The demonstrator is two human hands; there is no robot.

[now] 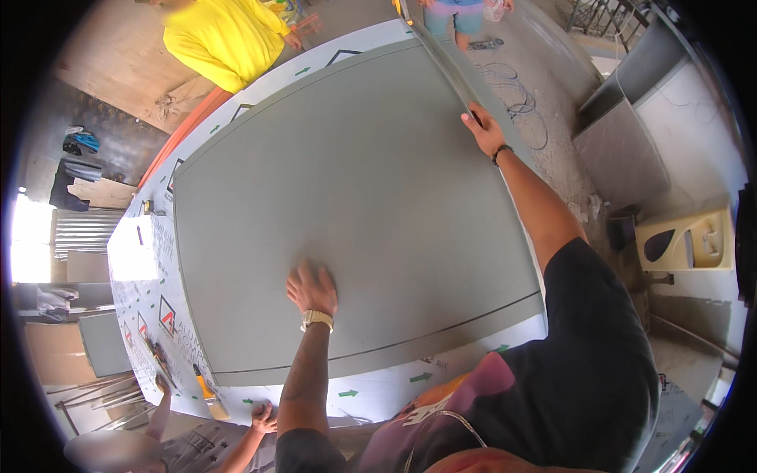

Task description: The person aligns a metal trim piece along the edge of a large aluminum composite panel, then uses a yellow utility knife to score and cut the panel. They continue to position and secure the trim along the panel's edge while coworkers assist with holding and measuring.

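A large grey panel [355,173] with a dark line near its near edge lies on a white film-covered sheet [378,386] printed with green arrows. My left hand [313,289], a watch at its wrist, rests open on the panel left of its middle, fingers spread and slightly blurred. Stretched to the far right edge, my right hand [485,130] wears a dark bracelet. Its fingers close around the near end of a long metal bar [441,63], which runs along that edge to the far corner. The bar's yellow far end is partly cut off by the picture's rim.
A person in yellow [225,39] stands beyond the far left edge, another in blue shorts [453,20] beyond the bar. At lower left, a co-worker's hand [264,418] touches the sheet's edge near a yellow-handled tool [210,394]. Cables [516,98] lie on the right floor.
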